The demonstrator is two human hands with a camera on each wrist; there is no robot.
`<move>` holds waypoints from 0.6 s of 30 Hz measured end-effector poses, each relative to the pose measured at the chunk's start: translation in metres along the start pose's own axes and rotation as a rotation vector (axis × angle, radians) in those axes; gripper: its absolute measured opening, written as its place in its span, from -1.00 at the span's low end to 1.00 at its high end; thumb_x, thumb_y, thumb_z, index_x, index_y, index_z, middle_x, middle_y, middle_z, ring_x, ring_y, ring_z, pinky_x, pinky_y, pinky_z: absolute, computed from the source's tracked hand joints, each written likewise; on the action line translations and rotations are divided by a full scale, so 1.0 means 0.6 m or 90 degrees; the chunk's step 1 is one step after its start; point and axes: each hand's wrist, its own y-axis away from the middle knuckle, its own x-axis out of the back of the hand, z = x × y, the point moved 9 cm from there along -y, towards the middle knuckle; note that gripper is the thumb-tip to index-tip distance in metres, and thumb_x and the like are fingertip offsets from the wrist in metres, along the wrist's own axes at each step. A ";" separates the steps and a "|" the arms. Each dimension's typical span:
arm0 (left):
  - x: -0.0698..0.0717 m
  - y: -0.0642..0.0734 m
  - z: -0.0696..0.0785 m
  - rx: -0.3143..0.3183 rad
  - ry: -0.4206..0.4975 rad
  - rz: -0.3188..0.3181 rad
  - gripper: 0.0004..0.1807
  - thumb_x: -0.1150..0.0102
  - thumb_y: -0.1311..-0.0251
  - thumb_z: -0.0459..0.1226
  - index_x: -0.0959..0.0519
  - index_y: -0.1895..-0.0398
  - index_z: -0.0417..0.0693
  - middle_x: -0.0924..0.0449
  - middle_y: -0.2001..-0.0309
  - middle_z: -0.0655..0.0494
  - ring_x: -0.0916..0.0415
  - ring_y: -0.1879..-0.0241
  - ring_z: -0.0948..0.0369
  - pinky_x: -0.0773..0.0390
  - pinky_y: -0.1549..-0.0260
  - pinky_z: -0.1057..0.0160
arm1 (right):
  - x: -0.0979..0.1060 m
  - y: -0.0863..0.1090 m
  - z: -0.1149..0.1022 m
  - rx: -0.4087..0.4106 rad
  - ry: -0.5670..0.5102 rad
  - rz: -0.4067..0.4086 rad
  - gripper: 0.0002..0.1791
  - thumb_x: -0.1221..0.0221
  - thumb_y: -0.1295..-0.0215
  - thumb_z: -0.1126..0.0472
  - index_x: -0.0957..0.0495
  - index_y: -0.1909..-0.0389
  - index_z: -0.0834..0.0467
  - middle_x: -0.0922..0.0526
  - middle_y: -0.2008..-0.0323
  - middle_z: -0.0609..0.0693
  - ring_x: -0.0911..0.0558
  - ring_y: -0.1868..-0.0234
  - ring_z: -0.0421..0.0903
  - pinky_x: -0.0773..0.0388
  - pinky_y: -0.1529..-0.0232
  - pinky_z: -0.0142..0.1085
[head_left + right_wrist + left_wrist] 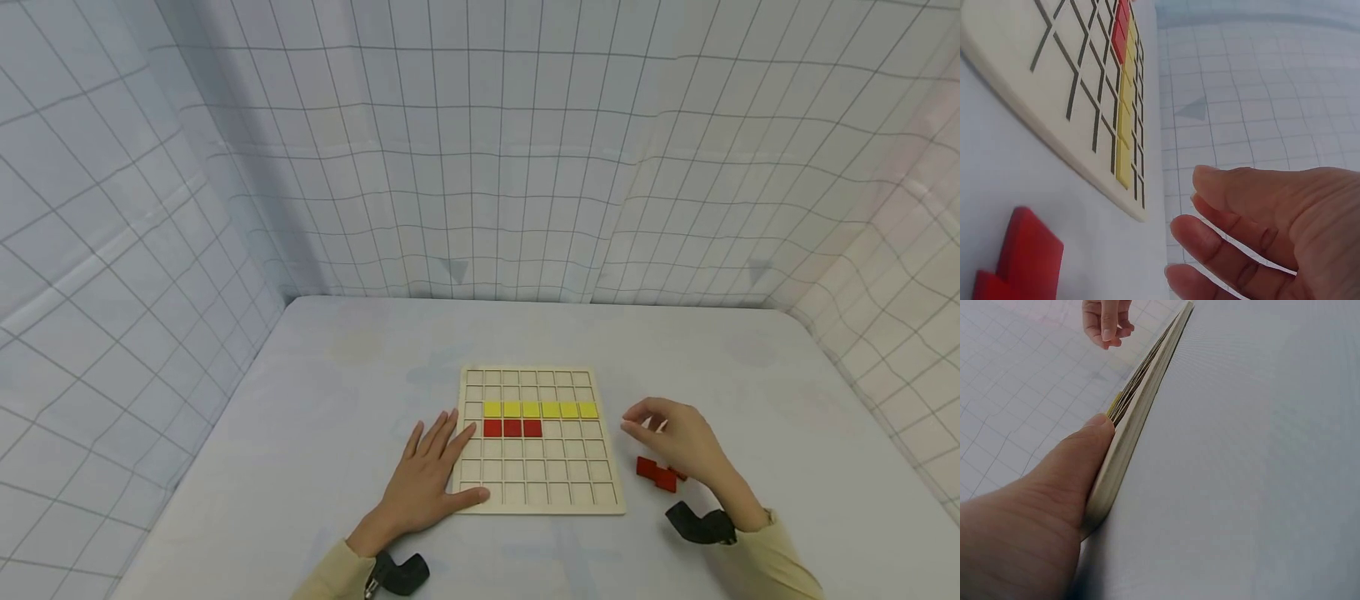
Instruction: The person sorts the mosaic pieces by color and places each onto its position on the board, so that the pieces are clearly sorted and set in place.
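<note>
A pale wooden board (pixel 557 472) with a grid of square recesses lies flat on the table. One row holds several yellow square tiles (pixel 531 410); below it sit three red square tiles (pixel 513 428), side by side. My left hand (pixel 426 487) rests with spread fingers on the board's left side, its thumb (pixel 1082 450) over the near left corner. Beyond the board's right edge hovers my right hand (pixel 686 442), fingers loosely bent, no tile visible between them. Beneath it lie a few loose red tiles (pixel 665 480), partly hidden by the hand; the right wrist view shows some (pixel 1032 256) too.
The white table (pixel 360 358) extends on both sides of the board. White, grid-lined sheeting (pixel 480 167) stands behind the table and along its left and right. Black devices (pixel 701 525) are strapped to both wrists.
</note>
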 end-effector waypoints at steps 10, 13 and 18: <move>-0.001 0.000 -0.002 0.000 -0.008 0.008 -0.01 0.02 -0.10 0.37 -0.14 -0.46 -0.03 -0.03 -0.43 -0.15 0.14 -0.43 -0.03 0.23 -0.32 -0.13 | -0.014 0.026 0.040 -0.042 -0.018 -0.126 -0.64 -0.41 -0.04 0.00 -0.62 0.20 0.10 -0.59 0.27 -0.13 -0.47 0.24 -0.10 -0.46 0.34 -0.23; 0.001 0.000 -0.001 -0.002 -0.006 0.010 -0.02 0.01 -0.11 0.36 -0.15 -0.46 -0.04 -0.04 -0.43 -0.16 0.13 -0.43 -0.04 0.22 -0.32 -0.14 | -0.021 0.031 0.045 -0.029 -0.011 -0.148 -0.61 -0.45 0.03 0.00 -0.62 0.22 0.11 -0.57 0.29 -0.12 -0.47 0.24 -0.09 -0.48 0.32 -0.25; 0.002 -0.001 0.002 -0.007 -0.004 0.014 -0.03 0.02 -0.12 0.36 -0.15 -0.46 -0.04 -0.05 -0.43 -0.16 0.11 -0.42 -0.04 0.20 -0.31 -0.15 | -0.026 0.037 0.046 0.002 -0.006 -0.159 -0.59 -0.49 0.11 0.04 -0.59 0.26 0.11 -0.52 0.34 -0.12 -0.46 0.30 -0.11 -0.50 0.36 -0.31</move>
